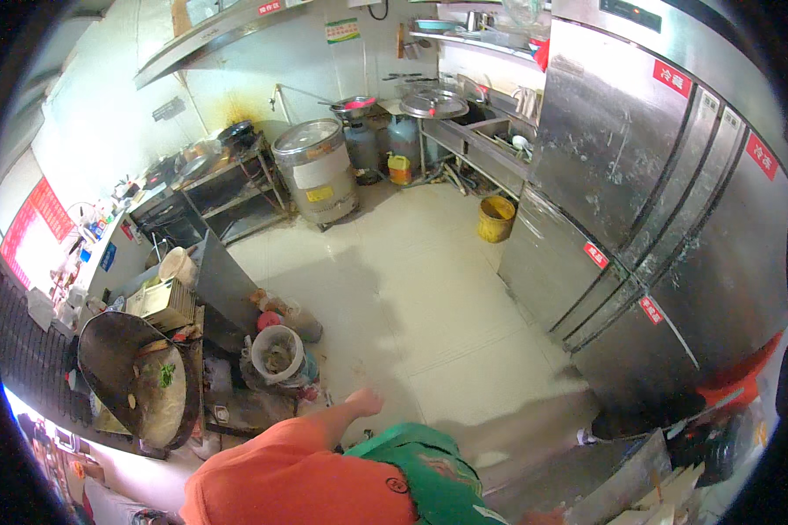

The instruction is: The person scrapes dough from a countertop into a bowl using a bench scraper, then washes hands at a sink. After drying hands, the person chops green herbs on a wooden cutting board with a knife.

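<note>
My left hand (366,401) hangs out over the tiled floor, below an orange sleeve (289,436). It is blurred, and nothing shows in it; its fingers cannot be made out. Nearest to it stands a white plastic bucket (277,354) with murky contents. A green apron (420,459) covers my front. My right hand (542,517) seems to be the blurred patch at the bottom edge, mostly cut off. Off to the left, chopped green leaves (166,375) lie on a round chopping board (161,407) with a dark curved guard (115,354) around its back.
Tall stainless steel refrigerators (604,151) line the right side. A yellow bucket (496,218) stands on the floor by the sink (492,131). Farther back are a large steel drum (315,174) and gas cylinders (404,134). Stacked trays (164,304) sit on the left counter.
</note>
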`<control>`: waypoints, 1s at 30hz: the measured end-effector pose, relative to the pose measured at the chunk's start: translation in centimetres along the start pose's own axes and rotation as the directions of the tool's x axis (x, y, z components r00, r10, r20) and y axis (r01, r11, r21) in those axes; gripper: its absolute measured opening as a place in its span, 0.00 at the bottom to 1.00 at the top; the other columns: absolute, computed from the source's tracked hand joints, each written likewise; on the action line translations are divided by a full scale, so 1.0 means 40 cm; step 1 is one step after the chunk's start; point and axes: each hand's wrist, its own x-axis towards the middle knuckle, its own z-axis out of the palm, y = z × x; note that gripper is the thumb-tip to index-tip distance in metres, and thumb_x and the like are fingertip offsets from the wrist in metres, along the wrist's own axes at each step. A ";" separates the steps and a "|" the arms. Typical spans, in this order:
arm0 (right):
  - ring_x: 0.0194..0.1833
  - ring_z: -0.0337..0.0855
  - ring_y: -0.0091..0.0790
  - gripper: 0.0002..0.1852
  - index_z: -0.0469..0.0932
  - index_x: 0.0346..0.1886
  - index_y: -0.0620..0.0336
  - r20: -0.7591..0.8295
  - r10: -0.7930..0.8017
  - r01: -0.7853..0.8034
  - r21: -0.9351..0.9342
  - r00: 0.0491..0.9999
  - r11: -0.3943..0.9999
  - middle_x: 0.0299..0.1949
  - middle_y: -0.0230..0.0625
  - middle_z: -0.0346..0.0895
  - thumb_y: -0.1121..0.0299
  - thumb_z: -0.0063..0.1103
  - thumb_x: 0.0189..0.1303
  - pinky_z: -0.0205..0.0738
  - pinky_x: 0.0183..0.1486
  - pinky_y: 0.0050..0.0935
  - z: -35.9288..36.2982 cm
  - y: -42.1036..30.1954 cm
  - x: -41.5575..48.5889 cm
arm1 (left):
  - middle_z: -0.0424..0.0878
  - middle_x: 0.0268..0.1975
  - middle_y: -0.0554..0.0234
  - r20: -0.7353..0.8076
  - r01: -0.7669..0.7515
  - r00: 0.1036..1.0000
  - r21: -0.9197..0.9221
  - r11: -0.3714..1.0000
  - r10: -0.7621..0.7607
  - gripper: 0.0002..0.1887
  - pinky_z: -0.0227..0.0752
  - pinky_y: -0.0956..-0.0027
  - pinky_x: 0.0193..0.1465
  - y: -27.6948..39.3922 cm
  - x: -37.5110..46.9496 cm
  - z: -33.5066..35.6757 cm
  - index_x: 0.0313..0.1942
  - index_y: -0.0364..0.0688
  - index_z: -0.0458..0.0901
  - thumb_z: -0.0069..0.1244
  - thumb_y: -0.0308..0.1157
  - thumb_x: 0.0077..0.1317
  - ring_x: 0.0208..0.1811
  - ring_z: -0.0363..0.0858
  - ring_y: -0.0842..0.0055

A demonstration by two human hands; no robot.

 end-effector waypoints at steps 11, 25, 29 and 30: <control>0.61 0.74 0.52 0.17 0.83 0.49 0.57 0.117 -0.203 0.195 0.073 0.972 0.978 0.55 0.45 0.80 0.59 0.51 0.68 0.59 0.66 0.56 -0.007 -0.189 0.182 | 0.89 0.51 0.47 -0.163 0.350 0.858 -0.509 0.786 -0.487 0.26 0.77 0.56 0.60 -0.581 -0.109 0.296 0.51 0.42 0.88 0.43 0.52 0.71 0.55 0.86 0.54; 0.56 0.77 0.54 0.15 0.83 0.46 0.59 0.265 -0.309 0.253 0.224 0.914 0.941 0.50 0.47 0.82 0.61 0.52 0.68 0.65 0.61 0.52 0.031 -0.369 0.368 | 0.88 0.47 0.47 -0.088 -0.098 0.983 0.496 0.863 0.162 0.13 0.83 0.53 0.48 -0.497 0.006 0.052 0.43 0.41 0.87 0.50 0.36 0.64 0.48 0.89 0.57; 0.55 0.78 0.54 0.14 0.83 0.45 0.60 0.314 -0.324 0.251 0.250 0.892 0.935 0.49 0.47 0.83 0.62 0.52 0.68 0.67 0.59 0.51 0.053 -0.424 0.461 | 0.85 0.46 0.52 -0.083 -0.081 0.989 0.407 0.910 0.126 0.13 0.84 0.51 0.43 -0.357 0.147 -0.185 0.44 0.39 0.83 0.53 0.33 0.61 0.45 0.88 0.55; 0.55 0.79 0.54 0.14 0.83 0.45 0.60 0.329 -0.331 0.253 0.258 0.884 0.932 0.48 0.47 0.83 0.62 0.52 0.68 0.68 0.59 0.51 0.062 -0.438 0.486 | 0.85 0.46 0.52 -0.103 -0.116 0.978 0.448 0.886 0.180 0.13 0.84 0.50 0.43 -0.337 0.192 -0.235 0.44 0.39 0.83 0.53 0.34 0.61 0.45 0.87 0.54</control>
